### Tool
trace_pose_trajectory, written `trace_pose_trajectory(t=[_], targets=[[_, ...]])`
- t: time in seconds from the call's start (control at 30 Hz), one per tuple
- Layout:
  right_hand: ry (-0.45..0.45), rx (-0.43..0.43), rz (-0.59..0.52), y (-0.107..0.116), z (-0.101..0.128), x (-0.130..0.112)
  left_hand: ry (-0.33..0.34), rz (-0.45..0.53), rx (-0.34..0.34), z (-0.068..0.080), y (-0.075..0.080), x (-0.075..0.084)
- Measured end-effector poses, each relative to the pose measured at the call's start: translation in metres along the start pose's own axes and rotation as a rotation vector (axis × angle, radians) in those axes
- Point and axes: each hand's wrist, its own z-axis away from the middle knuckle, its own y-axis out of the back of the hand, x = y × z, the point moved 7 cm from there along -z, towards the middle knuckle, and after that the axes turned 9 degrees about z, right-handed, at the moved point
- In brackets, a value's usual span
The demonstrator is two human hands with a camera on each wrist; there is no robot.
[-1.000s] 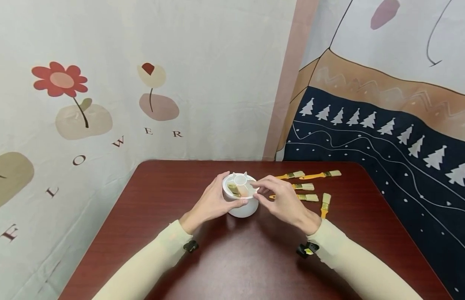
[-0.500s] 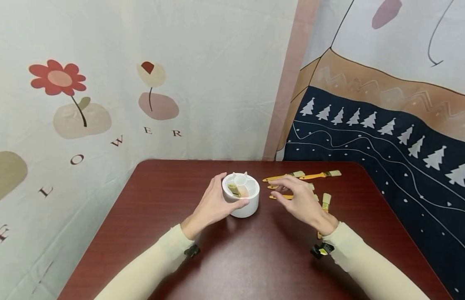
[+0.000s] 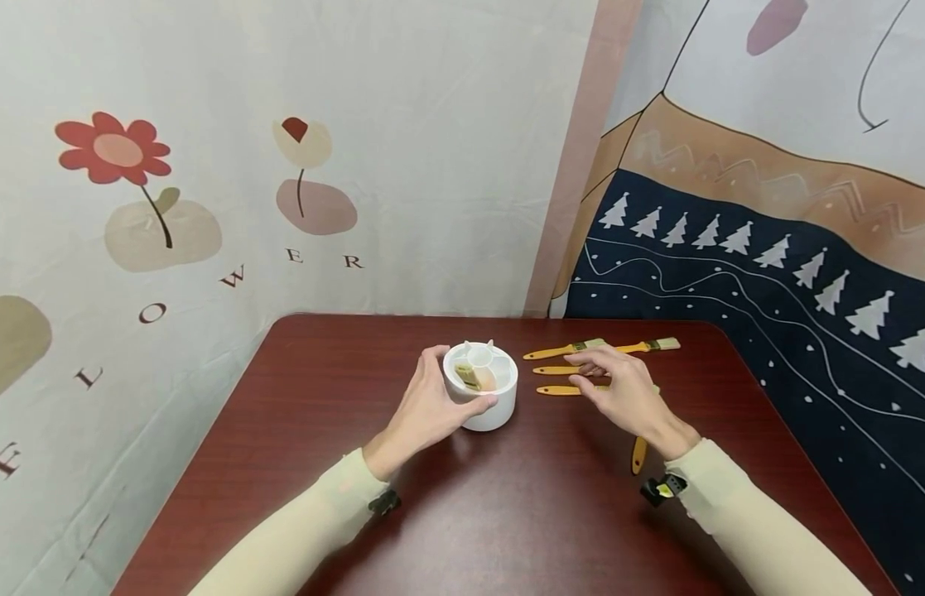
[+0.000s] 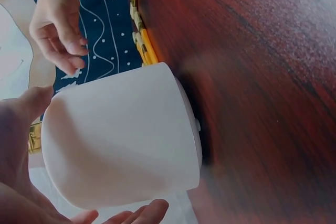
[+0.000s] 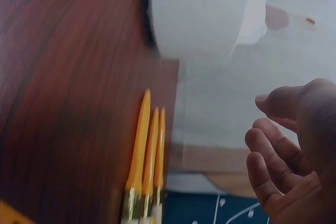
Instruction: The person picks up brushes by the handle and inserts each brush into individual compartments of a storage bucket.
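A white round container (image 3: pixel 499 410) with an inside split into compartments stands on the table. My left hand (image 3: pixel 431 401) grips its left side, thumb across the front and fingers around the back. Inside, the bristle end of a paintbrush (image 3: pixel 466 377) shows in the left compartment. My right hand (image 3: pixel 629 401) hovers over the flat paintbrushes to the right, fingers loosely bent and holding nothing. It covers the bristle ends of the middle brush (image 3: pixel 553 371) and the near brush (image 3: pixel 557 391). In the right wrist view, several orange handles (image 5: pixel 139 150) lie beside the hand, apart from its fingers.
Two more paintbrushes lie behind, one at the left (image 3: pixel 547 353) and one at the right (image 3: pixel 659 343). Another brush handle (image 3: pixel 638 455) points toward me under the right wrist. The dark red table (image 3: pixel 462 513) ends at a flower-print cloth (image 3: pixel 432 165).
My right hand has left the container's right rim and moved right, over the paintbrushes, with nothing in it. The left hand keeps its grip on the container.
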Motion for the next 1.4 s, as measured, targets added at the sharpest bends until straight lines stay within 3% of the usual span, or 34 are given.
trace_pose_trajectory(t=[0.1,0.13,0.27,0.53,0.67,0.77,1.03,1.4], targets=[[-0.018,-0.028,0.016,0.001,0.002,0.013,0.010,0.009,0.002,0.000,-0.001,0.000],[-0.022,-0.035,0.022,0.001,0.003,0.017,0.047,-0.006,-0.005,0.002,0.000,0.010],[-0.019,-0.056,0.052,-0.002,0.007,0.032,0.077,-0.022,-0.016,0.000,-0.002,0.008],[-0.071,-0.139,0.059,-0.015,0.014,0.063,0.071,-0.023,-0.017,0.000,-0.003,0.009],[-0.046,-0.149,0.014,-0.020,0.018,0.077,0.067,-0.025,-0.016,0.000,-0.003,0.010],[-0.037,-0.167,0.013,-0.023,0.020,0.080,0.070,-0.030,-0.020,0.001,-0.002,0.010],[-0.126,-0.267,0.077,-0.029,0.021,0.084,0.074,-0.026,-0.022,0.003,-0.003,0.010],[-0.158,-0.322,0.117,-0.032,0.025,0.092,0.045,-0.013,-0.032,0.002,-0.002,0.012]])
